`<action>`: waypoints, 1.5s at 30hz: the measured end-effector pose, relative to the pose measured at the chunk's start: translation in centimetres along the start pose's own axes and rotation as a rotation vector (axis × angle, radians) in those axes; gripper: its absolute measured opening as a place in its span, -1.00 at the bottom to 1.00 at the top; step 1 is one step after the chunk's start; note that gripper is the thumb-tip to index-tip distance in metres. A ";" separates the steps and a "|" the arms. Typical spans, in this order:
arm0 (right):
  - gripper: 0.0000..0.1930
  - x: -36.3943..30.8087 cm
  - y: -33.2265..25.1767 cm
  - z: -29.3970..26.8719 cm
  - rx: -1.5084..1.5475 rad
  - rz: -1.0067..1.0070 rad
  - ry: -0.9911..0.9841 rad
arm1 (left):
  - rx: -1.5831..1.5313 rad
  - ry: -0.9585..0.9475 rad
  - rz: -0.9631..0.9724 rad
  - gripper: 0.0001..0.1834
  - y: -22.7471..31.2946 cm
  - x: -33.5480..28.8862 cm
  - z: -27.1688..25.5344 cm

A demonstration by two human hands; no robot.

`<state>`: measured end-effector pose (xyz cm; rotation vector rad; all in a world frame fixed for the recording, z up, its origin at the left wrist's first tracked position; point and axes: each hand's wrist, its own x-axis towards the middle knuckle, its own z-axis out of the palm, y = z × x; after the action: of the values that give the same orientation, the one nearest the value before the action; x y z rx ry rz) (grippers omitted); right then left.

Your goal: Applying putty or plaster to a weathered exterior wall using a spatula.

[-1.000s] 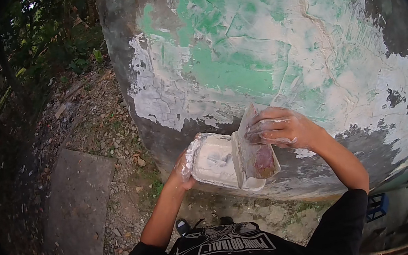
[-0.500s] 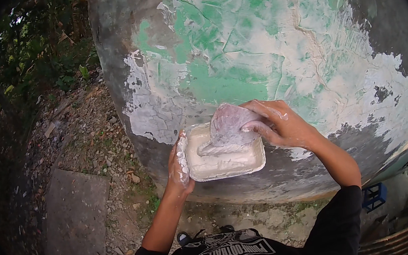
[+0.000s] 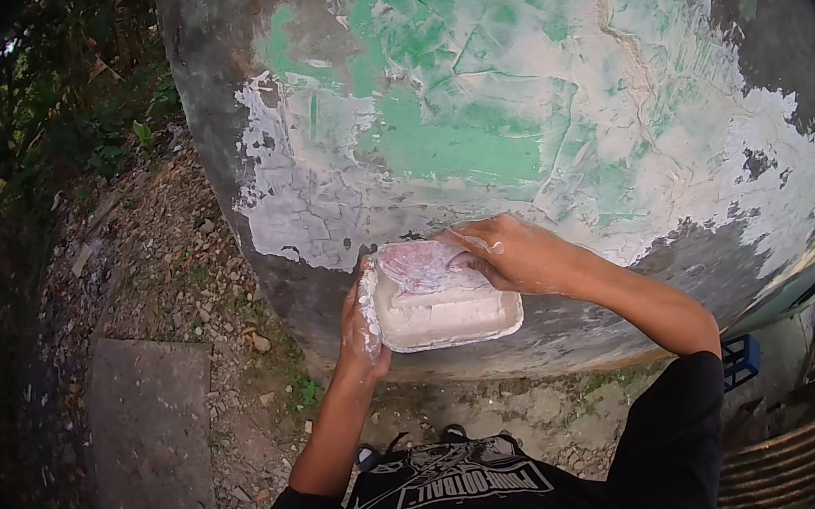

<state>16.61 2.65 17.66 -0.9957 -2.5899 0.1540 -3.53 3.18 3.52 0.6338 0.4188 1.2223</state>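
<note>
My left hand [image 3: 363, 322], smeared with white paste, grips the left side of a shallow white tray [image 3: 457, 339]. Creamy white filler paste [image 3: 445, 316] lies in the tray. My right hand [image 3: 503, 256] is closed on a flat, pinkish, paste-coated spreader [image 3: 421, 265]. The spreader lies low over the far part of the tray, its edge at the paste. Just beyond the tray rises a wall [image 3: 456, 148] with green paint, cracks and patches of smeared white filler.
Bare grey cement [image 3: 214, 55] borders the painted patch. Rubble ground [image 3: 225, 326] with a flat slab [image 3: 150, 425] lies to the left, and plants [image 3: 97, 89] grow behind it. A blue stool [image 3: 739, 360] and corrugated sheets [image 3: 784, 468] stand at the right.
My right hand has moved left and slightly down with the spreader, which now lies flatter within the tray. My left hand keeps its hold on the tray.
</note>
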 end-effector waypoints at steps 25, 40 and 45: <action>-0.62 5.9 -1.7 -14.6 -0.246 -0.167 0.171 | -0.006 -0.098 -0.021 -0.49 8.3 2.7 4.8; -0.77 14.8 -3.5 -29.1 -0.871 -0.122 0.391 | 0.096 -0.348 0.043 -0.53 18.0 8.5 16.6; -0.71 16.4 -4.3 -30.4 -1.104 -0.164 0.467 | 0.080 -0.368 0.005 -0.56 18.6 9.3 16.6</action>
<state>13.92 9.52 51.66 -0.9225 -2.1870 -1.4824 -4.16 12.19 28.51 0.9095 0.1573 1.0684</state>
